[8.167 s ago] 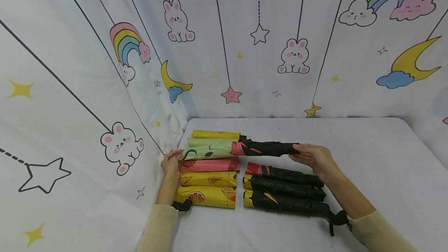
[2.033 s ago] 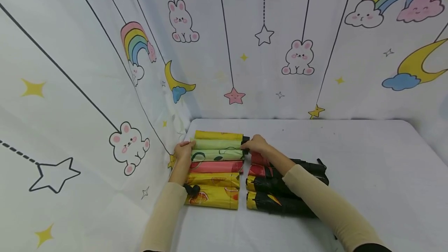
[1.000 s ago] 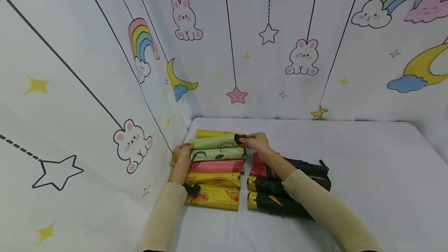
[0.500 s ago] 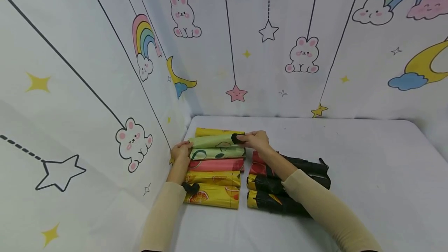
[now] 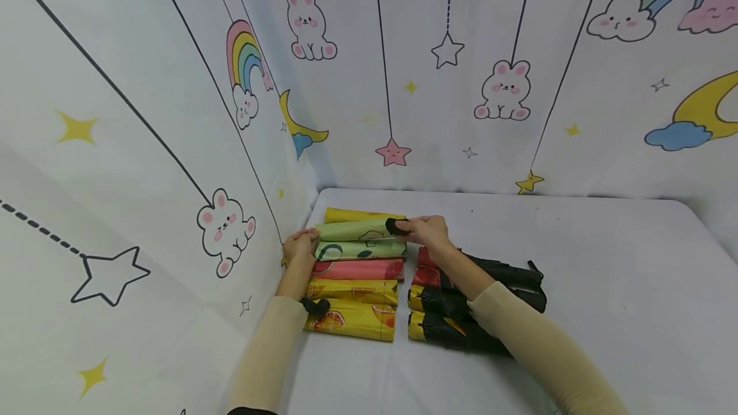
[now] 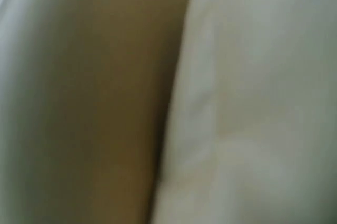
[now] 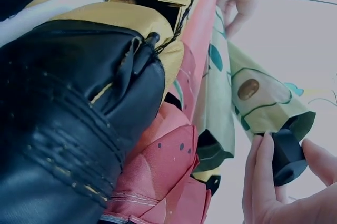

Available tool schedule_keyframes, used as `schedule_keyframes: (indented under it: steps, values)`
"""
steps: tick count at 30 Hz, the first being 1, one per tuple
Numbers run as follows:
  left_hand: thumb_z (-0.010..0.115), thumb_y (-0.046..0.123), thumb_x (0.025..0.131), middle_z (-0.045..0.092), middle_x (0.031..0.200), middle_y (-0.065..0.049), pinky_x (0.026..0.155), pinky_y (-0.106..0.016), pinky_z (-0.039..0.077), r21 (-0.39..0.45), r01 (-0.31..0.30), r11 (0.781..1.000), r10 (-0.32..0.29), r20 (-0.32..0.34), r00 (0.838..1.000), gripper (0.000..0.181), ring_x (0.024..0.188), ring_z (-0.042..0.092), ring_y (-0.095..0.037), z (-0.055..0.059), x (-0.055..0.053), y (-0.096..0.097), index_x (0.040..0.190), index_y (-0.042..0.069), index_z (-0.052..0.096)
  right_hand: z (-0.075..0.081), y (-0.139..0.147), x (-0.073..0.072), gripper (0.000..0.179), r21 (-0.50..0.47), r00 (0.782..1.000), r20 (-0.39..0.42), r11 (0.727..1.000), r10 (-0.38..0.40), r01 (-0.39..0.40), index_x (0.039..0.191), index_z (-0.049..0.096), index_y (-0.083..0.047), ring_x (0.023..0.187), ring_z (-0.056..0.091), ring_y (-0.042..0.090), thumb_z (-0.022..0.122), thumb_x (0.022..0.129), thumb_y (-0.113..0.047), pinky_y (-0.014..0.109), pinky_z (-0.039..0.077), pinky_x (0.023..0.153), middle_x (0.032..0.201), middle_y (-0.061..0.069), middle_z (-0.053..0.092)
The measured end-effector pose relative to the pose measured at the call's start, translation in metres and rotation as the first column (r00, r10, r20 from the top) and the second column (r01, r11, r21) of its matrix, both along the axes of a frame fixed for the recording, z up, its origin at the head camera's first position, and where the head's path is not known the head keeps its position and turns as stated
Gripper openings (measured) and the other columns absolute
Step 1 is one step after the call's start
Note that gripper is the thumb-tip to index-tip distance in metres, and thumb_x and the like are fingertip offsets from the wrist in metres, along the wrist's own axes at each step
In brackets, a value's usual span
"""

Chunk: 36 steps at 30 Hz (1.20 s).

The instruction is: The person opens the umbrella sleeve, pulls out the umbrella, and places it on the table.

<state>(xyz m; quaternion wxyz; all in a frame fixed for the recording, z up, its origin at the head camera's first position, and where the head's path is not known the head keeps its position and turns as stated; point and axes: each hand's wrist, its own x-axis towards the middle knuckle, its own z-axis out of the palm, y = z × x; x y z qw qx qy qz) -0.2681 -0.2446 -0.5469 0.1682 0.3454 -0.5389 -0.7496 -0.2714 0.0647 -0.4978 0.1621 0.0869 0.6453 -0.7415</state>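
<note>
My right hand point(image 5: 426, 232) pinches the black handle end point(image 7: 288, 156) of a folding umbrella between thumb and fingers. The handle pokes out of a pale green sleeve point(image 5: 348, 231) printed with avocado shapes, its right end raised a little. At the sleeve's left end, the fingers of my left hand point(image 5: 300, 246) grip its tip. Just in front lies a second green sleeve point(image 7: 213, 113), its near end gaping. A red sleeve point(image 5: 360, 269) and two yellow ones with orange slices point(image 5: 357, 320) follow in a column. The left wrist view holds only blurred sleeve cloth.
Right of the column, bare folded umbrellas lie stacked in a row: red-ended black ones point(image 5: 504, 268) and yellow-ended black ones point(image 5: 461, 335). A yellow-covered umbrella point(image 5: 357, 214) lies behind the green one. White table cloth point(image 5: 605, 287) extends right; a printed curtain point(image 5: 346, 101) closes the back and left.
A red-ended umbrella, held at a green sleeve's mouth earlier, now lies with the right-hand group. My hands have moved to the farther green sleeve, whose handle end my right hand has lifted.
</note>
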Motion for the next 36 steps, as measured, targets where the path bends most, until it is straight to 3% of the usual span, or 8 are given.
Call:
schedule_keyframes:
  steps: [6, 13, 16, 22, 30, 36]
  values:
    - [0.078, -0.014, 0.083, 0.073, 0.107, -0.013, 0.080, -0.024, 0.059, 0.007, -0.027, 1.000, 0.027, -0.026, 0.999, 0.032, 0.099, 0.071, -0.023, 0.000, -0.001, 0.003, 0.111, -0.005, 0.065, 0.001, 0.002, 0.002, 0.049, -0.035, 1.000, -0.006, 0.999, -0.015, 0.014, 0.127, 0.066, 0.008, 0.099, 0.077, 0.030, 0.086, 0.088, -0.015, 0.043, 0.056, 0.103, 0.132, 0.027, 0.065]
    - [0.078, -0.017, 0.080, 0.074, 0.092, -0.008, 0.073, -0.025, 0.061, 0.022, -0.061, 0.998, 0.062, -0.050, 0.997, 0.028, 0.086, 0.072, -0.018, -0.003, -0.003, 0.003, 0.103, -0.004, 0.068, 0.000, 0.007, 0.004, 0.047, -0.048, 1.000, -0.007, 0.999, -0.021, 0.020, 0.124, 0.068, 0.006, 0.101, 0.076, 0.033, 0.087, 0.086, -0.015, 0.044, 0.055, 0.105, 0.131, 0.024, 0.066]
    - [0.080, -0.013, 0.080, 0.074, 0.087, -0.004, 0.076, -0.028, 0.060, 0.014, -0.062, 0.998, 0.062, -0.040, 0.997, 0.025, 0.081, 0.072, -0.016, -0.003, -0.001, 0.000, 0.100, -0.002, 0.070, 0.000, 0.010, 0.004, 0.047, -0.059, 0.999, -0.017, 0.998, -0.034, 0.033, 0.123, 0.069, 0.007, 0.099, 0.077, 0.033, 0.088, 0.086, -0.014, 0.047, 0.056, 0.103, 0.131, 0.026, 0.066]
    - [0.082, -0.008, 0.082, 0.074, 0.094, -0.004, 0.092, -0.032, 0.059, 0.005, -0.043, 0.999, 0.043, -0.032, 0.999, 0.026, 0.089, 0.072, -0.017, -0.003, 0.002, -0.006, 0.103, -0.001, 0.069, 0.004, 0.017, 0.004, 0.050, -0.079, 0.998, -0.034, 0.996, -0.044, 0.041, 0.127, 0.065, 0.010, 0.096, 0.077, 0.031, 0.086, 0.087, -0.012, 0.050, 0.055, 0.103, 0.132, 0.027, 0.064]
    - [0.082, -0.009, 0.083, 0.073, 0.094, -0.003, 0.088, -0.028, 0.060, 0.021, -0.038, 0.999, 0.038, -0.042, 0.998, 0.024, 0.095, 0.070, -0.020, -0.004, 0.002, -0.007, 0.100, 0.001, 0.067, 0.007, 0.024, 0.006, 0.051, -0.081, 0.999, -0.037, 0.996, -0.036, 0.033, 0.128, 0.064, 0.009, 0.097, 0.077, 0.032, 0.086, 0.087, -0.012, 0.051, 0.054, 0.105, 0.131, 0.026, 0.064]
    - [0.081, -0.008, 0.084, 0.074, 0.097, -0.004, 0.093, -0.030, 0.059, 0.029, -0.038, 0.999, 0.040, -0.046, 0.998, 0.022, 0.098, 0.071, -0.019, -0.004, 0.003, -0.007, 0.100, 0.001, 0.068, 0.008, 0.028, 0.009, 0.048, -0.093, 0.998, -0.047, 0.995, -0.033, 0.028, 0.127, 0.065, 0.010, 0.097, 0.077, 0.031, 0.085, 0.088, -0.011, 0.052, 0.054, 0.104, 0.130, 0.027, 0.066]
